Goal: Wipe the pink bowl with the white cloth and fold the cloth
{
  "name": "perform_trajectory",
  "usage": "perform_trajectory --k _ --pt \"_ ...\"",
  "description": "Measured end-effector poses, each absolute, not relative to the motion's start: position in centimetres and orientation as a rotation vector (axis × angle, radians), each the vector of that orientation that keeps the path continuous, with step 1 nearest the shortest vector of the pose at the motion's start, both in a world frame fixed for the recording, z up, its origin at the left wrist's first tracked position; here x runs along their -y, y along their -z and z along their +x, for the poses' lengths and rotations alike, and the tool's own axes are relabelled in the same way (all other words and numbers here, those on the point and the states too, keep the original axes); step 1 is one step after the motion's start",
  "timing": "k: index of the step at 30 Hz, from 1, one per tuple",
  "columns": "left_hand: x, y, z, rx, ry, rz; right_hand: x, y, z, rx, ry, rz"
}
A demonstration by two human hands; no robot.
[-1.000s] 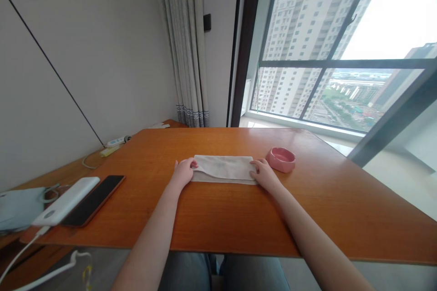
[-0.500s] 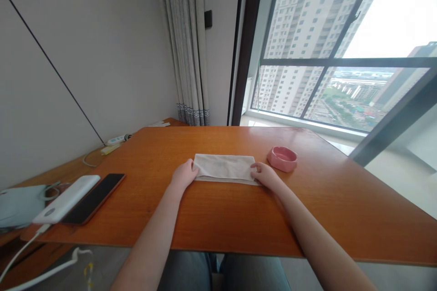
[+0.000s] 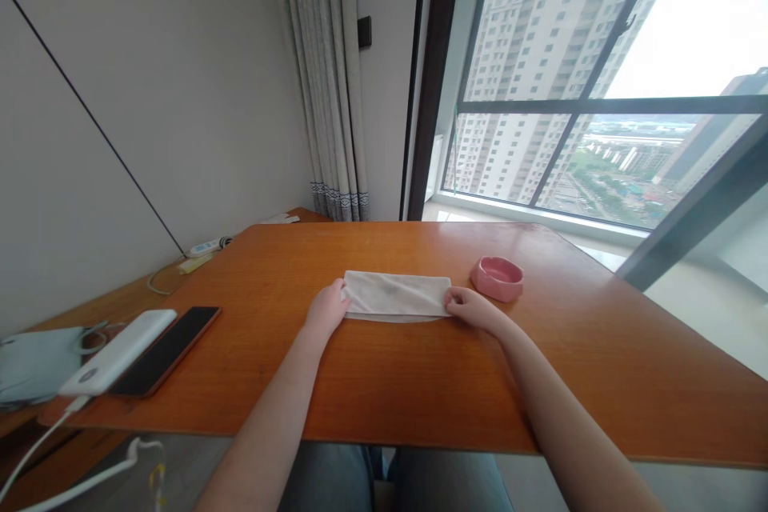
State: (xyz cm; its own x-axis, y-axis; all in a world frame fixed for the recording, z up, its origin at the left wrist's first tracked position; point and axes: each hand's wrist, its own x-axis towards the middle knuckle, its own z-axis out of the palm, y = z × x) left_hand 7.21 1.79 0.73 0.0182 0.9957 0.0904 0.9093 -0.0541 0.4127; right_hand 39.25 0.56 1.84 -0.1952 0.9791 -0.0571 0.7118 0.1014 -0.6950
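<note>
A folded off-white cloth (image 3: 396, 294) lies as a long flat strip near the middle of the wooden table (image 3: 414, 384). A lower layer shows along its near edge. My left hand (image 3: 328, 306) is closed on the cloth's left end, thumb and fingers pinching the edge. At the right end my right hand (image 3: 471, 307) pinches the cloth between thumb and fingers. Just beyond my right hand sits a pink bowl (image 3: 498, 278) with a scalloped rim.
On the left of the table lie a black phone (image 3: 168, 350) and a white power bank (image 3: 120, 352) with a white cable (image 3: 42, 448) plugged in. A pale grey pouch (image 3: 37, 364) is at the far left. A power strip (image 3: 205, 246) lies by the wall; a window (image 3: 588, 104) is at the right.
The near edge of the cloth's upper layer is straighter, and its near right corner has been drawn in. Both hands have shifted slightly to the right in view.
</note>
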Motion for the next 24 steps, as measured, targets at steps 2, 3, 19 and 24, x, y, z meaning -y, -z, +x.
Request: perform_trajectory --k 2,3,19,24 --pt "-1.72 -0.97 7.32 -1.969 -0.560 2.040 -0.61 -1.77 39.27 1.963 -0.715 -1.692" --pt "-1.69 -1.08 7.35 -1.964 -0.570 2.026 -0.62 -1.72 39.27 1.960 -0.669 -1.710" --pt "-1.23 -1.55 7.59 -1.944 -0.520 2.012 -0.41 -2.04 39.88 2.021 -0.575 -1.766" --pt "-1.47 -0.96 7.71 -1.955 -0.479 2.076 -0.55 -1.55 39.79 2.051 -0.512 -1.842"
